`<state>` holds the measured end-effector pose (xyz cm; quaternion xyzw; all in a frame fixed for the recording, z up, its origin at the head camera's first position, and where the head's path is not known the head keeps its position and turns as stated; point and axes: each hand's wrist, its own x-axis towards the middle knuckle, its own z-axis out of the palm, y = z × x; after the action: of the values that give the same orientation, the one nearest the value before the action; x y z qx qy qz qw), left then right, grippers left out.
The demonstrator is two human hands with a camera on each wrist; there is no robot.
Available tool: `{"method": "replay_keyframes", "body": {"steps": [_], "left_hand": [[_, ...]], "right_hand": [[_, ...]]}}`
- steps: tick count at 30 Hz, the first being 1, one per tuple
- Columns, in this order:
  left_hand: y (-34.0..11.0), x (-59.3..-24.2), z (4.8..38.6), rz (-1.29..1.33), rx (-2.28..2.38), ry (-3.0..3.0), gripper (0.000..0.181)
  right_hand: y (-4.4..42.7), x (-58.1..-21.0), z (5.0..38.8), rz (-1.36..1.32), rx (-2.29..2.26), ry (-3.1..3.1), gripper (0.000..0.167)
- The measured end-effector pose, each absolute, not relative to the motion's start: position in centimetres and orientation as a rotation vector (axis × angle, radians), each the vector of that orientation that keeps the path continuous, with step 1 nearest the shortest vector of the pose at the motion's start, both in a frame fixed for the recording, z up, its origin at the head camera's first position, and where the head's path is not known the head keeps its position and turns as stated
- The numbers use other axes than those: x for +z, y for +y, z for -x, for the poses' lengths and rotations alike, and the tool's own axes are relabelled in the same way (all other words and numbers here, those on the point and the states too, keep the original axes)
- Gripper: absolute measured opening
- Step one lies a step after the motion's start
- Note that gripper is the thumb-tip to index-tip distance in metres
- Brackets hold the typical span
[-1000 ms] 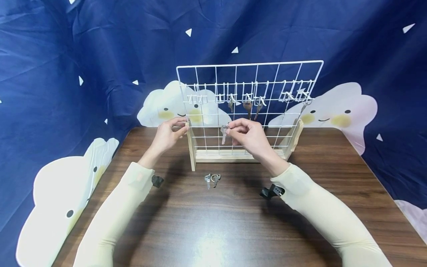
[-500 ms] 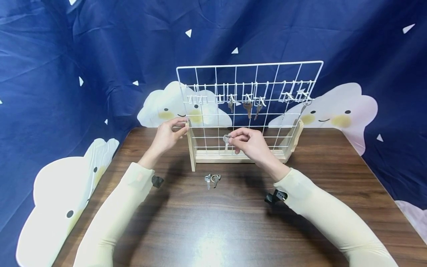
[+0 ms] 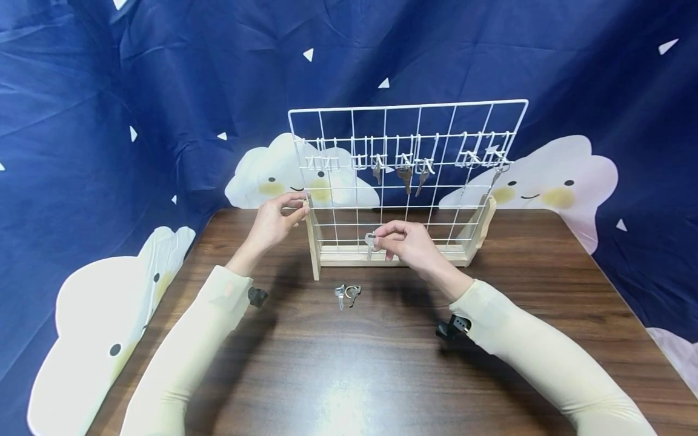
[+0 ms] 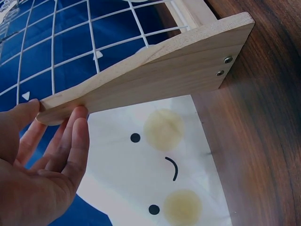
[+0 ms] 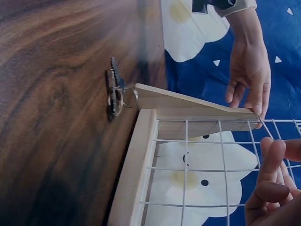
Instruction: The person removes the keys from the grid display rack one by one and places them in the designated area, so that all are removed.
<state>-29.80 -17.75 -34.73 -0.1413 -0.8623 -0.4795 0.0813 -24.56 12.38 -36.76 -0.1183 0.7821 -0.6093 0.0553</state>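
Silver key [image 3: 370, 240] is being pinched between thumb and forefinger of the right hand [image 3: 412, 245], blade being pointed down; other fingers are being bent below. Key is being held low on the near side of the white wire grid [image 3: 409, 105], in front of the wooden base bar [image 3: 338, 259]; whether the wires are being touched cannot be told. Left upright [image 4: 150, 75] is being gripped at its top end by the left hand [image 3: 275, 221], thumb being set opposite the fingertips. Three hanging keys [image 3: 405, 179] are being carried on hooks mid-grid. Near side of the stand, a loose key [image 3: 340, 295] is being supported by the table [image 3: 349, 351], just left of a key ring [image 3: 354, 293]. Far side is being screened by blue cloth [image 3: 218, 72].
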Motion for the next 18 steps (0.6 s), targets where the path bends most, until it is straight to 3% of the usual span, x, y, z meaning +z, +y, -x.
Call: {"method": "replay_keyframes", "body": {"steps": [18], "left_hand": [[-17.8, -34.8, 29.9, 0.43, -1.421, -2.575, 0.035]], "right_hand": [[12.1, -39.4, 24.6, 0.262, -1.8, 2.275, 0.026]]}}
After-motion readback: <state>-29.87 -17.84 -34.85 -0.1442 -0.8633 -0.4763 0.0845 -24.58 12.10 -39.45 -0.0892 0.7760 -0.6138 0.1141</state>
